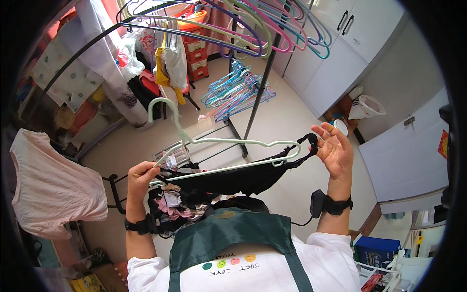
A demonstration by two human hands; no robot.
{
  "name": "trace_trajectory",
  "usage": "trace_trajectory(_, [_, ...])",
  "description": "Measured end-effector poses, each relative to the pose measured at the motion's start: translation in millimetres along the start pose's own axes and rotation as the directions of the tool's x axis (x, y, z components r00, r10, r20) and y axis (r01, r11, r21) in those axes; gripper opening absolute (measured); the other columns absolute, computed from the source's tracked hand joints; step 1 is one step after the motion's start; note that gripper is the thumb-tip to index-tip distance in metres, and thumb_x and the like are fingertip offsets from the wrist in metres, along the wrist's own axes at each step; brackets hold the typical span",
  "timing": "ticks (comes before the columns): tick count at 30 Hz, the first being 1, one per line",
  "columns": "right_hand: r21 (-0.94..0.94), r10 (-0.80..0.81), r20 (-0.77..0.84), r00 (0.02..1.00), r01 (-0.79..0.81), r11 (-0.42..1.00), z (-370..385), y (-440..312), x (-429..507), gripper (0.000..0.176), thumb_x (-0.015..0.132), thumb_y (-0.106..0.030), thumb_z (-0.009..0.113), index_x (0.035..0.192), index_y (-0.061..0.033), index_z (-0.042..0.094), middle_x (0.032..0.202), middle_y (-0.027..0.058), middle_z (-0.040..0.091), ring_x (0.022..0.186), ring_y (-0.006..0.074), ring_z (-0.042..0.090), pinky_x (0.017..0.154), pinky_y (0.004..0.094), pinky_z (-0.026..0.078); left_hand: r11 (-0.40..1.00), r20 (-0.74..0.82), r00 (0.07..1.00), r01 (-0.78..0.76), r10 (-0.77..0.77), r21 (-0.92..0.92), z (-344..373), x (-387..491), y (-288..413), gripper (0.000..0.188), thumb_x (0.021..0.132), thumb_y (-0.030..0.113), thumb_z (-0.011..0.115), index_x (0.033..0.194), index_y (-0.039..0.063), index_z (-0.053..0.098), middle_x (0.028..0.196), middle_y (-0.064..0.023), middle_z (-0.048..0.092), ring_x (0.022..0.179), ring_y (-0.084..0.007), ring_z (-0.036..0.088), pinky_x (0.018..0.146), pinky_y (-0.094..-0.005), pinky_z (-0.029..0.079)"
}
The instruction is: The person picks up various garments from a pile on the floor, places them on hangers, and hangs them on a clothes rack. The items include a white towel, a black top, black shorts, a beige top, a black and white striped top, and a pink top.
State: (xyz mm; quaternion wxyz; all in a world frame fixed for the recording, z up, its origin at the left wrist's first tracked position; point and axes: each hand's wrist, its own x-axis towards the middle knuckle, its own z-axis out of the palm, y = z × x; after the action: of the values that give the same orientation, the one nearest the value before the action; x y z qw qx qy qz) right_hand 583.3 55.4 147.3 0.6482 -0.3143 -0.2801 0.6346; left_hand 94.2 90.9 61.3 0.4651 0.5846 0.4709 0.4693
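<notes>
A pale green plastic hanger (233, 141) is held at its left end by my left hand (140, 177), the fingers pinched on it. A black garment (226, 179) with lace-edged straps hangs on the hanger, one strap near my left fingers and the other looped over the hanger's right end. My right hand (334, 149) is beside that lace strap, palm up with fingers spread, the thumb side close to the loop; whether it touches the strap is unclear. Below my left hand lies a pile of mixed clothes (175, 206), partly hidden by the garment and my apron.
Many coloured hangers (262, 36) hang on a black metal rack (261, 98), with more hangers (239, 91) lower down. A pale pink top (54, 182) hangs at the left. White cabinets (339, 54) stand at the upper right, and a chair with bags and clothes (151, 73) at the upper left.
</notes>
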Motion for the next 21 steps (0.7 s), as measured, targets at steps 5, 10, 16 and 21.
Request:
trace_trajectory(5, [-0.08,-0.026,0.123,0.992,0.036,0.996,40,7,2,0.037,0.086,-0.025,0.053,0.112,0.0004,0.05,0.116,0.0208,0.049,0.098,0.0291,0.053,0.078,0.0452,0.053,0.973,0.01,0.987,-0.162,0.163,0.166,12,0,6,0.006,0.078,0.001,0.066,0.082,-0.003,0.065,0.068,0.002,0.053,0.061,-0.0048,0.044,0.053,-0.0189,0.032])
trace_trajectory(10, [-0.418,0.055,0.119,0.991,0.0,0.909,74,41,14,0.031,0.086,-0.017,0.054,0.112,-0.0002,0.049,0.111,0.0171,0.052,0.093,0.023,0.056,0.08,0.0356,0.051,0.937,-0.025,0.967,-0.24,0.255,0.252,30,-1,14,0.009,0.071,0.0,0.07,0.078,0.0,0.066,0.064,-0.0026,0.052,0.059,-0.0118,0.047,0.052,-0.0247,0.035])
trace_trajectory(16, [-0.964,-0.348,0.236,0.908,0.264,0.035,76,42,19,0.029,0.078,-0.019,0.066,0.101,-0.002,0.059,0.105,0.013,0.06,0.087,0.0227,0.061,0.073,0.0329,0.049,0.916,-0.101,0.943,-0.278,0.318,0.29,20,-3,18,0.007,0.07,0.0,0.069,0.076,0.0,0.065,0.062,-0.0026,0.051,0.058,-0.0123,0.045,0.053,-0.025,0.035])
trace_trajectory(21, [-0.735,-0.062,0.672,0.738,0.654,-0.176,65,51,43,0.019,0.076,-0.015,0.067,0.089,-0.0017,0.061,0.085,0.0138,0.062,0.064,0.0297,0.058,0.055,0.0337,0.045,0.933,-0.156,0.956,-0.194,0.25,0.304,0,-13,13,0.006,0.071,0.0,0.068,0.075,0.0,0.064,0.061,-0.0032,0.051,0.058,-0.0127,0.046,0.053,-0.0258,0.035])
